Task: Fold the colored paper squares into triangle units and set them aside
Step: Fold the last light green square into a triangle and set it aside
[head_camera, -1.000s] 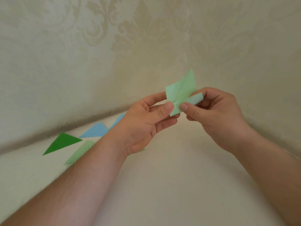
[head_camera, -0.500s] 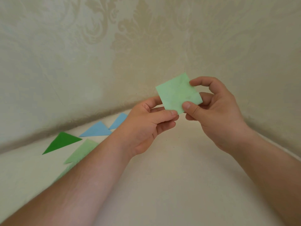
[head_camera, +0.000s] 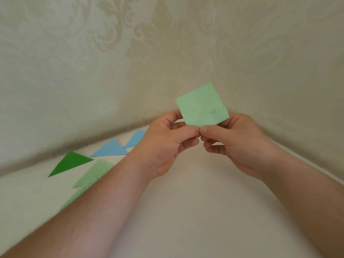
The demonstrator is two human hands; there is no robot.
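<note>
Light green paper square [head_camera: 202, 106] is pinched at its lower corner by left hand [head_camera: 167, 144] and right hand [head_camera: 236, 144] | held above counter [head_camera: 186, 211] | folded triangles [head_camera: 109, 148] laid at 9 o'clock.

We see a thin, matt light green paper square [head_camera: 202, 106], faintly mottled. The folded triangles, dark green [head_camera: 69, 163], blue [head_camera: 110, 149] and pale green [head_camera: 94, 173], are matt paper too. The worktop [head_camera: 186, 211] looks smooth, matt cream; the wallpaper [head_camera: 167, 43] shows embossed damask.
</note>
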